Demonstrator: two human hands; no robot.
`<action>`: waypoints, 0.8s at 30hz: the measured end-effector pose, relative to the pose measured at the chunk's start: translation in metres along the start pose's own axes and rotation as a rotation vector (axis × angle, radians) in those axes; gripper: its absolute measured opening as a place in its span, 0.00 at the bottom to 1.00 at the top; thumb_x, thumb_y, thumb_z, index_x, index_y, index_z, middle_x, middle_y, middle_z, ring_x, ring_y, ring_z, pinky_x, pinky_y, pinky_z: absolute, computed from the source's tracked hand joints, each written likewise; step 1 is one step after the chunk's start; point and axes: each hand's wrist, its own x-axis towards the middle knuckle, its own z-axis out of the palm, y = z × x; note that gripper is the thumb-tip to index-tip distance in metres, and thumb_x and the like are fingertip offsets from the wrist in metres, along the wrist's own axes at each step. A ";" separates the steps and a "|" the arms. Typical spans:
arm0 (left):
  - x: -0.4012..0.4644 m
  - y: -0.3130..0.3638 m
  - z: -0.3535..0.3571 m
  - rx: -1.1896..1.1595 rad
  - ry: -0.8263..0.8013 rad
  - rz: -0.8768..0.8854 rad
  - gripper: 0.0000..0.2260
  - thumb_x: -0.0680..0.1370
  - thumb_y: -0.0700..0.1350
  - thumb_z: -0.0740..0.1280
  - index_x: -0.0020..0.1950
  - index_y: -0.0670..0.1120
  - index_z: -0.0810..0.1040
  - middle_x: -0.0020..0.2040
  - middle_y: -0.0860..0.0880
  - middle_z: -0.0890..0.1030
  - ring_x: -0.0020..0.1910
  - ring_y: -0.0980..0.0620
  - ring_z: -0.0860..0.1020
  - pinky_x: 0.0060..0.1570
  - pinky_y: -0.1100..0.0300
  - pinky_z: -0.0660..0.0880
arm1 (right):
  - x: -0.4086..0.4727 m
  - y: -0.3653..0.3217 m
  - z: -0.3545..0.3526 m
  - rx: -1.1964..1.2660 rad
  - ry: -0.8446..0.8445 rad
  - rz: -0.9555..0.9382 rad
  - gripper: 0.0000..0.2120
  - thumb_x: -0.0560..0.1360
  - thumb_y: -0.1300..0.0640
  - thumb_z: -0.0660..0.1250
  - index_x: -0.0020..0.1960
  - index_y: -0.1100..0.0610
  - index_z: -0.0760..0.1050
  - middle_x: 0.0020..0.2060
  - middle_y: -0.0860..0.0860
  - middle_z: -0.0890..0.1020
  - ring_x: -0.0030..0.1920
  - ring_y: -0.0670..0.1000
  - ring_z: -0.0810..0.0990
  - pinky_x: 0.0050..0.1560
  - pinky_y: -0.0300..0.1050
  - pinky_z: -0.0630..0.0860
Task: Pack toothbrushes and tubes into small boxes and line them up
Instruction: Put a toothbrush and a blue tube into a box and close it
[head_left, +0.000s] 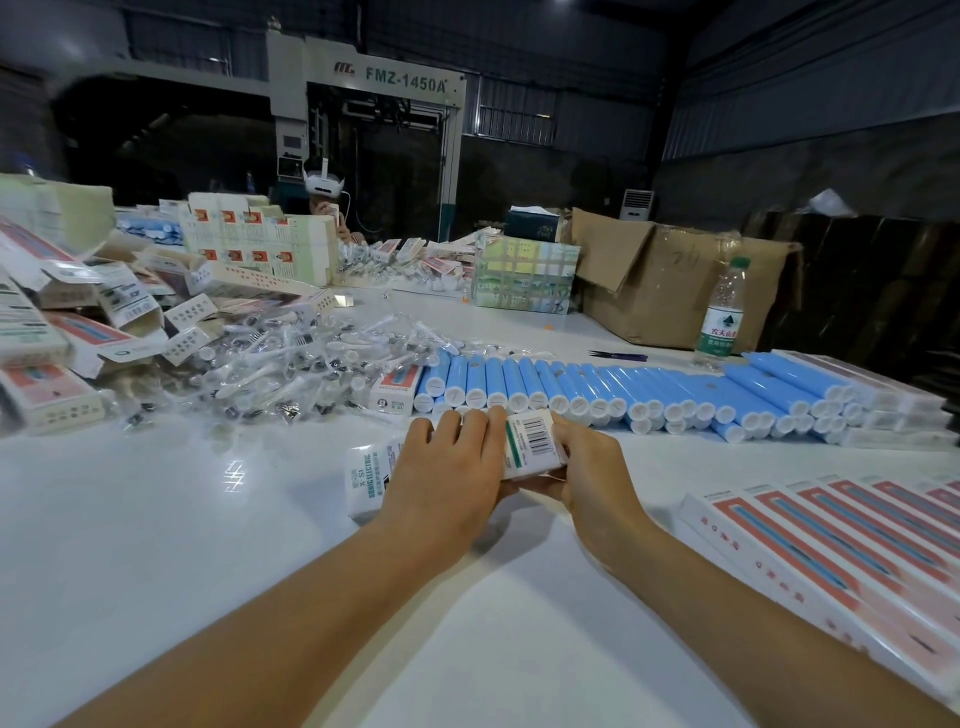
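Two bare hands close on a small white cardboard box (530, 441) printed with a barcode and green lettering, held just above the glossy white table (156, 545) near the middle of the scene. Left hand (447, 467) lies over the top of the box with its fingers curled down across the far edge; right hand (587, 467) grips the right end, thumb along the near side and fingers tucked underneath. Just beyond the hands, a long row of light blue plastic tubes with white caps (597, 389) stretches from centre to right, caps facing the person. To the left of that row sits a loose heap of white toothbrush heads in clear wrappers (291, 364), and further left a jumble of opened white-and-red cartons (88, 322). At near right, flat white boxes with salmon-red panels (841, 540) lie side by side in a neat line. A clear plastic water bottle with a green cap (724, 312) stands upright at far right, beside a brown cardboard shipping carton (670, 280). Across the table, another person wearing a white headset (324, 183) sits before a grey machine marked FMZ-1450A (402, 80).
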 end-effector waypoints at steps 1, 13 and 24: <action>0.000 0.000 0.001 0.000 0.000 0.004 0.30 0.68 0.62 0.71 0.61 0.41 0.79 0.45 0.46 0.81 0.41 0.48 0.79 0.38 0.55 0.74 | 0.000 0.001 0.000 -0.024 -0.007 -0.018 0.14 0.80 0.59 0.56 0.47 0.56 0.80 0.37 0.52 0.85 0.39 0.50 0.85 0.34 0.42 0.80; 0.003 0.000 0.010 -0.099 -0.102 -0.129 0.33 0.79 0.63 0.53 0.75 0.43 0.48 0.66 0.46 0.65 0.62 0.46 0.66 0.57 0.53 0.62 | -0.003 0.003 -0.004 -0.328 0.163 -0.256 0.05 0.73 0.62 0.70 0.39 0.57 0.79 0.38 0.48 0.83 0.41 0.49 0.80 0.39 0.40 0.77; 0.001 -0.001 0.001 -0.073 -0.134 -0.061 0.33 0.77 0.62 0.60 0.73 0.41 0.61 0.61 0.46 0.73 0.57 0.46 0.72 0.52 0.52 0.68 | -0.002 0.005 -0.001 -0.314 0.147 -0.316 0.08 0.74 0.62 0.69 0.40 0.51 0.77 0.39 0.49 0.81 0.39 0.45 0.78 0.35 0.31 0.74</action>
